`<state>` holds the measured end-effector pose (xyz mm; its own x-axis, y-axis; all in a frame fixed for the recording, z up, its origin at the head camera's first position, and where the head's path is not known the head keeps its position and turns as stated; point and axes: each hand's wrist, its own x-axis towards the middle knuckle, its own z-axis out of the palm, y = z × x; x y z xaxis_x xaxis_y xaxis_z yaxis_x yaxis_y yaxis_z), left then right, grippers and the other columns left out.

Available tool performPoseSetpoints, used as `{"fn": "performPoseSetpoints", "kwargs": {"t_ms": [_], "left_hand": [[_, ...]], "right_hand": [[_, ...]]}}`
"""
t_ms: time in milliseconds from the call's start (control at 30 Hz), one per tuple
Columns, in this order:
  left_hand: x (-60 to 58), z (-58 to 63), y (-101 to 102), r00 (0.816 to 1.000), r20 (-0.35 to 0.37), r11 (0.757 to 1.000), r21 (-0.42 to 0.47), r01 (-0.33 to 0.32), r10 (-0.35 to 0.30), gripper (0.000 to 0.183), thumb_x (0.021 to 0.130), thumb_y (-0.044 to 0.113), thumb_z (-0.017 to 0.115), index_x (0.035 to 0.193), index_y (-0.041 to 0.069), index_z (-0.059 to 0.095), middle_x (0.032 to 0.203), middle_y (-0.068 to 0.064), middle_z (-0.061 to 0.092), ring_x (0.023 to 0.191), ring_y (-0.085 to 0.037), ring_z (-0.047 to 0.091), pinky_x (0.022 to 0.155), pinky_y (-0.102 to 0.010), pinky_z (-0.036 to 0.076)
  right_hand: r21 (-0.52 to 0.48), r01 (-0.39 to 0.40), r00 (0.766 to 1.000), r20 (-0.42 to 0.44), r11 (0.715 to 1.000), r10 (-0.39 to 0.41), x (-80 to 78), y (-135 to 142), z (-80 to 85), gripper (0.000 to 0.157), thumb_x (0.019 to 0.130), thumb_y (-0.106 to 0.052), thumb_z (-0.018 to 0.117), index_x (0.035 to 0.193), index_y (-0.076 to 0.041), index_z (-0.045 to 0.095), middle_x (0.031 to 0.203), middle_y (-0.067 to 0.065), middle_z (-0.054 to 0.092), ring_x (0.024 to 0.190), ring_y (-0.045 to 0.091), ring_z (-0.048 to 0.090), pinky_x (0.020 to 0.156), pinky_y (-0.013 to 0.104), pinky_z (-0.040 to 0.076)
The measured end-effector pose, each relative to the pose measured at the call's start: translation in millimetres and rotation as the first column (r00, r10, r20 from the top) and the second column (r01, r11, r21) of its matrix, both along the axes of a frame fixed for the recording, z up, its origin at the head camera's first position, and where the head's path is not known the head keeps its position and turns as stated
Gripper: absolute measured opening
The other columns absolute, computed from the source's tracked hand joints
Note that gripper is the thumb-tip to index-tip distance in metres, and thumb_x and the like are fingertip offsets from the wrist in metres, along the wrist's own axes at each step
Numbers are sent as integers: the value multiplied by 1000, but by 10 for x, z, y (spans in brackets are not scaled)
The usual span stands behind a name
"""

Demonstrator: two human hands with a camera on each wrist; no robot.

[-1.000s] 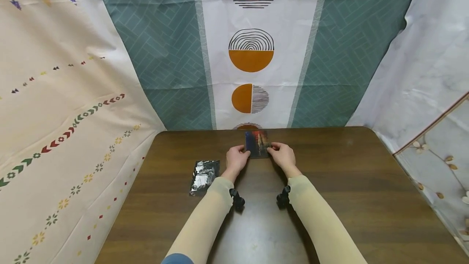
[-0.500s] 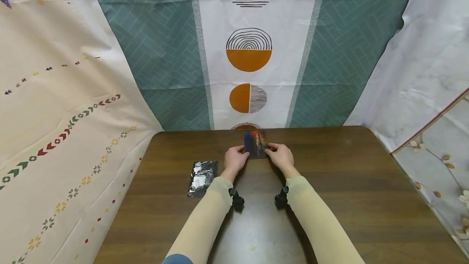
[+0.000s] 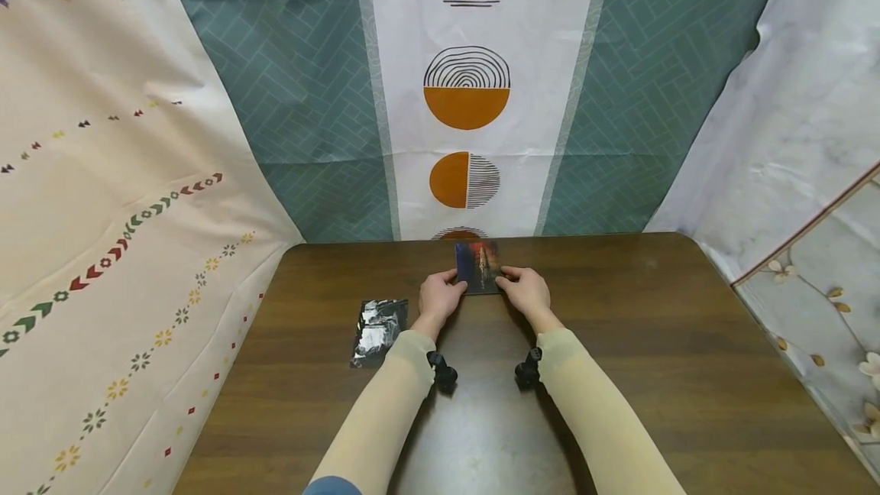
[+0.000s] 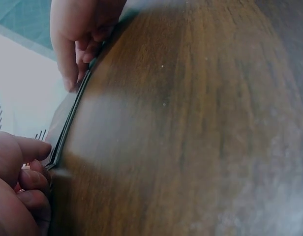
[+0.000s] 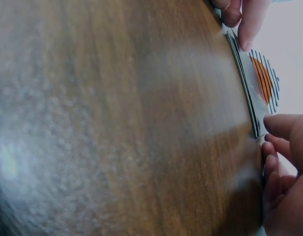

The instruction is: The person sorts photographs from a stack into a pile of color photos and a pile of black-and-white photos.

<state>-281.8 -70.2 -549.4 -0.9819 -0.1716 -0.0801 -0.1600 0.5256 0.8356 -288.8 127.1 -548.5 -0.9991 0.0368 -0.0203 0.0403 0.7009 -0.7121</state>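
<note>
Tabletop (image 3: 660, 342) of brown wood, patterned cloths (image 3: 309, 98) on three sides, hands (image 3: 441, 296) pinching a dark picture card (image 3: 477, 267), possibly layered.

Table (image 3: 687, 373): brown wood, and look, glare (image 3: 474, 434) gleaming
Teal-and-white cloth (image 3: 302, 82): hanging behind the table
Cream cloth (image 3: 82, 205): down the table's left
Marbled cloth (image 3: 804, 105): there, table's right

Two hands (image 4: 9, 164) pinching a thin dark-edged object (image 4: 73, 114), brown wood-grain tabletop (image 4: 166, 123)

A teal-and-white cloth (image 3: 316, 90) hangs behind a table (image 3: 681, 357), between a cream drape (image 3: 137, 250) and marbled drape (image 3: 791, 136).
</note>
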Motion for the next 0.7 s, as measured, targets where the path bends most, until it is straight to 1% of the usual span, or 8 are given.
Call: {"fn": "performPoseSetpoints", "kwargs": {"t_ms": [67,167,267,367,433,500,700], "left_hand": [[0,-6,-7,1000,-1,1000,-1,3,-3,43,101,31,76,141,17,73,133,-9,73,124,-31,67,105,-50,50],[-5,-21,-22,1000,-12,1000,3,10,-10,43,100,32,76,141,18,73,131,-8,75,120,-30,68,103,-49,51],[-8,-26,-37,1000,-19,998,55,16,-15,43,101,31,75,142,18,72,129,-9,75,115,-29,68,101,-49,51],[-9,-28,-50,1000,-20,992,126,18,-16,43,102,29,75,143,18,71,136,-9,72,119,-29,65,103,-48,51],[-5,-29,-54,1000,-18,986,168,21,-18,43,102,27,74,144,18,70,135,-10,71,118,-30,65,103,-49,51],[3,-27,-57,1000,-19,981,191,23,-19,43,103,27,74,145,18,70,133,-10,71,118,-28,64,103,-48,52],[40,-6,-63,999,-45,971,237,27,-17,42,102,22,76,142,15,72,112,-8,72,101,-23,63,93,-44,53]], "right_hand": [[-8,4,1000,12,1000,-4,-8,1,-7,47,106,-35,66,148,-14,67,138,13,70,130,37,62,108,56,46],[-48,14,1000,24,999,-13,-13,3,-12,47,106,-36,65,148,-15,67,142,12,69,135,38,59,111,57,44],[-100,27,999,22,995,-25,-11,9,-10,46,106,-37,65,147,-16,68,144,12,67,139,38,56,114,57,41],[-156,39,999,13,987,-38,-2,13,-3,46,106,-37,66,146,-15,68,144,13,67,139,38,55,116,56,40],[-194,47,999,9,980,-46,10,17,3,46,106,-36,66,147,-13,68,143,14,67,137,37,57,115,56,41],[-237,56,998,10,970,-55,26,17,10,46,106,-34,68,147,-13,68,140,14,69,134,36,59,113,54,43],[-344,46,999,-3,938,-50,77,23,25,45,106,-26,69,146,-8,67,129,17,73,122,34,65,102,50,50]]}}
